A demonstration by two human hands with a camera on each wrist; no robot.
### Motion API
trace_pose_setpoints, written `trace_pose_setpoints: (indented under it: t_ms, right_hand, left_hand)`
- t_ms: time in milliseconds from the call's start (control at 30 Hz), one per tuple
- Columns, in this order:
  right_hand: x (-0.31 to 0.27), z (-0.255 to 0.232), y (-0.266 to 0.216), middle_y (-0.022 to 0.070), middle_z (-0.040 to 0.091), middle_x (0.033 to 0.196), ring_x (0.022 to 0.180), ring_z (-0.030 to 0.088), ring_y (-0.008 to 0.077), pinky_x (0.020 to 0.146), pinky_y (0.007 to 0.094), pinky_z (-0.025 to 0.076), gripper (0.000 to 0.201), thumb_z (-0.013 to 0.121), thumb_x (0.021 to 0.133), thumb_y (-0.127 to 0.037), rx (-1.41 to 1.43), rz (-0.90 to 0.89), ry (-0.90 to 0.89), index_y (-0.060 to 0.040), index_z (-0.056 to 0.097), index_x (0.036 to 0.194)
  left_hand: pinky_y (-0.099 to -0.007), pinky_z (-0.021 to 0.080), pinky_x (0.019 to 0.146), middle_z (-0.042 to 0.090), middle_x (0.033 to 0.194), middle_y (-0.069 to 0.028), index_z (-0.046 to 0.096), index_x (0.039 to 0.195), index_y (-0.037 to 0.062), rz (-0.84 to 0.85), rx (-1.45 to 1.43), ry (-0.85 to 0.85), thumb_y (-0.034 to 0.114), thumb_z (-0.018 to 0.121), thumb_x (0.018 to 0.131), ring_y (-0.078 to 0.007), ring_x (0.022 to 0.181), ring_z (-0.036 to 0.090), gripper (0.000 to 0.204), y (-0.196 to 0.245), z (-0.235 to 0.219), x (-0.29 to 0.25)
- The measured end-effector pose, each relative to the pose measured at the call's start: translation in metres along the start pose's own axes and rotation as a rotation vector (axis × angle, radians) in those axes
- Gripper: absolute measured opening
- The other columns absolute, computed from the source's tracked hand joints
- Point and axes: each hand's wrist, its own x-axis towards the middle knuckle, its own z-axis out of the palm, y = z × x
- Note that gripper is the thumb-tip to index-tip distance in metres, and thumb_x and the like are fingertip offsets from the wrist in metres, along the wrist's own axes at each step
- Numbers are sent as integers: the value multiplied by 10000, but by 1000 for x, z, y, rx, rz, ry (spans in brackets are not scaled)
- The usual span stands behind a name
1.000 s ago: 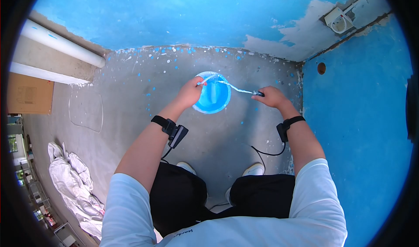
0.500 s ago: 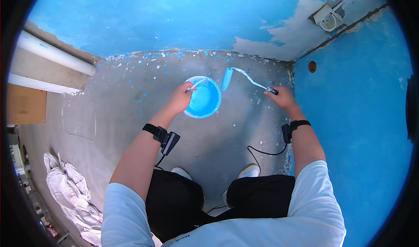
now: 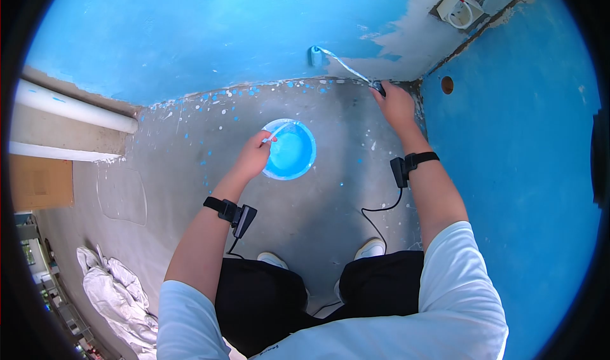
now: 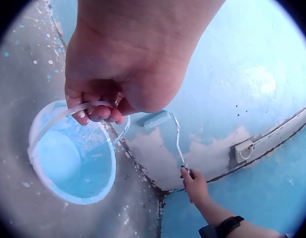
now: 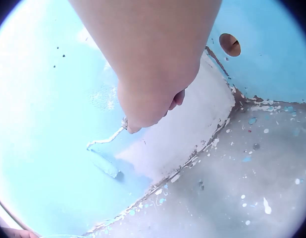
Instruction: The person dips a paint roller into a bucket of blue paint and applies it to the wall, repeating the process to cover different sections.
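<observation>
My left hand holds the white handle of a plastic bucket with its curled fingers. Light blue paint lies in the bucket, which stays upright at the hand's right in the head view. My right hand grips the dark handle of a paint roller, whose bent frame is streaked with paint. The roller's blue sleeve lies up against the lower part of the blue wall, beside a bare whitish patch.
A socket box with a white cable loop sits on the wall at upper right. White pipes and a cardboard box stand at left. A crumpled pale sheet lies on the paint-spotted floor.
The roller has come out of the bucket, swung right, then gone up to the wall with my right hand. My left hand keeps hold of the bucket's handle.
</observation>
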Motion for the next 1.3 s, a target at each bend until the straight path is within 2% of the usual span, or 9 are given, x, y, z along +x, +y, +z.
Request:
trace_pose_setpoints:
  t_ms: [100,300,467,667,867,967,1067,1167,1300]
  right_hand:
    - [3,-3,5,158,677,838,819,651,374,689,483,502,377,590,901,-453,-34,14,28,-79,629,930]
    - [-20,7,96,156,673,835,799,644,376,670,483,490,365,600,895,-447,-36,95,89,-85,627,932]
    - [-51,3,125,161,665,816,778,635,383,647,482,484,389,607,886,-470,-107,351,106,-82,623,915]
    - [-33,9,83,154,663,798,760,636,376,639,479,486,385,608,886,-471,-35,189,120,-88,626,910]
    - [6,9,-5,131,673,802,753,652,354,650,462,502,379,609,886,-459,-14,-12,35,-81,628,914]
    - [16,7,-16,122,678,807,761,659,342,650,456,507,369,608,888,-451,-57,-62,41,-83,626,911]
    - [9,4,5,125,674,805,780,658,347,651,460,505,359,614,888,-439,-74,-17,50,-80,623,906]
    - [-1,5,64,130,670,804,790,650,356,650,465,497,357,617,887,-440,-118,7,75,-84,626,917]
    - [-29,-8,128,144,664,805,783,636,372,647,474,482,363,614,888,-450,-119,165,128,-89,629,924]
  left_hand:
    - [-300,378,561,516,681,-18,601,1042,92,-10,-5,1,105,479,963,-108,600,479,147,0,0,-1]
    - [-302,375,558,505,670,-13,603,1046,94,-11,-34,-2,118,482,963,-109,598,474,148,0,1,-1]
    - [-305,373,556,511,675,-19,604,1052,93,15,-20,4,116,483,958,-106,596,474,154,-4,4,3]
    - [-300,371,557,505,666,-14,603,1045,82,3,18,-8,110,483,959,-105,595,467,150,7,0,-3]
    - [-295,364,554,485,657,0,602,1047,79,3,0,-16,103,479,961,-101,588,453,152,7,-1,-7]
    - [-296,362,552,485,658,4,604,1048,82,-5,-14,-17,103,480,961,-98,591,452,153,12,0,-10]
    - [-296,364,553,484,657,3,605,1053,82,-12,-21,-34,103,480,960,-97,594,453,157,6,1,-6]
    - [-295,366,550,486,655,1,606,1056,84,-10,-34,-36,107,480,961,-97,591,454,160,10,1,-6]
    - [-293,368,547,492,656,-2,608,1063,87,3,-51,-38,110,480,962,-97,586,456,164,8,2,-2]
